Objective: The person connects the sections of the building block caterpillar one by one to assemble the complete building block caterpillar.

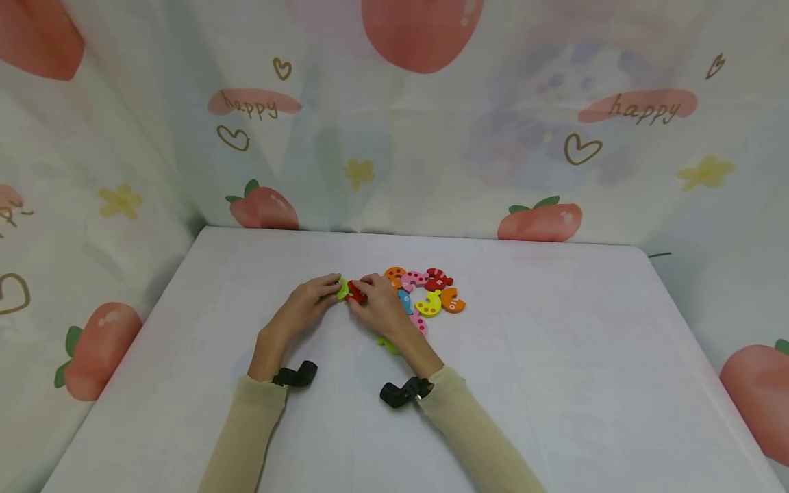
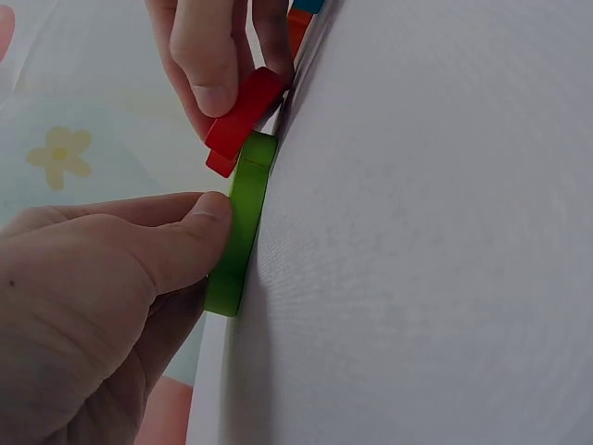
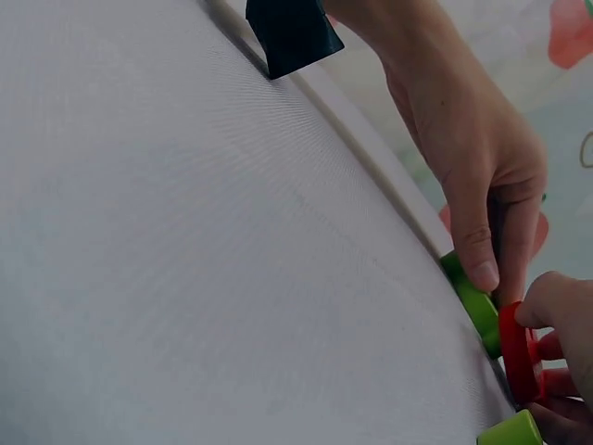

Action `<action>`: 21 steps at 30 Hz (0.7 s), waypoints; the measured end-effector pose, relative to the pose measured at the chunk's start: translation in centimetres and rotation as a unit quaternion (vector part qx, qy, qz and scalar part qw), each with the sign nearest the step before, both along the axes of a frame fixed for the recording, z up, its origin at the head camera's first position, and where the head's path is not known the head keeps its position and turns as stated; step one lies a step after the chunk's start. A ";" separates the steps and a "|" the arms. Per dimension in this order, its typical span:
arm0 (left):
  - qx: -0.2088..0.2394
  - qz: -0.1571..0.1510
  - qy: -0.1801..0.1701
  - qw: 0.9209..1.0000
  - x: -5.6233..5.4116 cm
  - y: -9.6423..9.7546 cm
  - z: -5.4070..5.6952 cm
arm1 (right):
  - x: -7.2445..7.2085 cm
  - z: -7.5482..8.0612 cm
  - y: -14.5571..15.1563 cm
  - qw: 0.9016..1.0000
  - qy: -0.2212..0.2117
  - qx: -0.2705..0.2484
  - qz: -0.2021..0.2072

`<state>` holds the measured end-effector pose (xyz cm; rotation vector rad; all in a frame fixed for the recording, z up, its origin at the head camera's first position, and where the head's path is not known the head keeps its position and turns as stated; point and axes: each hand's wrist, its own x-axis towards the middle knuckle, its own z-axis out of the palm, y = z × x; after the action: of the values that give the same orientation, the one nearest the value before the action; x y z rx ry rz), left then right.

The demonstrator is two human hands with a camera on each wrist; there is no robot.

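Observation:
My left hand (image 1: 301, 306) pinches a green curved puzzle piece (image 2: 243, 222) between thumb and fingers, the piece standing low against the tabletop. Close on its right, my right hand (image 1: 383, 306) grips a red puzzle piece (image 2: 246, 111) by its edges. In the left wrist view the red piece is tilted, and its lower end meets the top end of the green one. Whether the two are joined cannot be told. The right wrist view also has the red piece (image 3: 521, 357) beside the green piece (image 3: 474, 301), partly covered by fingers.
Right of the hands lie several curved pieces with dots or numbers: an orange one (image 1: 453, 300), a yellow one (image 1: 429, 303), a striped red one (image 1: 437, 279), a pink one (image 1: 415, 279). A light green piece (image 1: 388, 344) lies partly under the right forearm. A white cloth covers the table (image 1: 555, 383).

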<state>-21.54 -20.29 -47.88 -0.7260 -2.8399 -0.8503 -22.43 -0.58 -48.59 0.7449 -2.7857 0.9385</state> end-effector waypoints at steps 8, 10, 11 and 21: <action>-0.007 0.008 -0.006 1.000 -0.1 0.1 0.3 | 0.0 0.4 0.2 1.000 0.000 0.002 0.009; -0.011 0.008 -0.003 1.000 -0.2 0.1 0.5 | -0.1 0.5 0.2 1.000 0.002 0.006 0.009; -0.011 0.008 -0.003 1.000 -0.3 0.1 0.5 | -0.2 0.5 0.2 1.000 -0.002 0.015 0.008; -0.026 0.029 -0.023 0.999 -0.2 0.3 0.5 | -0.2 0.1 -0.4 0.999 -0.038 0.035 -0.003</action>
<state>-21.71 -19.95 -47.39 -0.6344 -2.9189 -0.7971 -22.60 -1.01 -48.47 0.7256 -2.8980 0.8920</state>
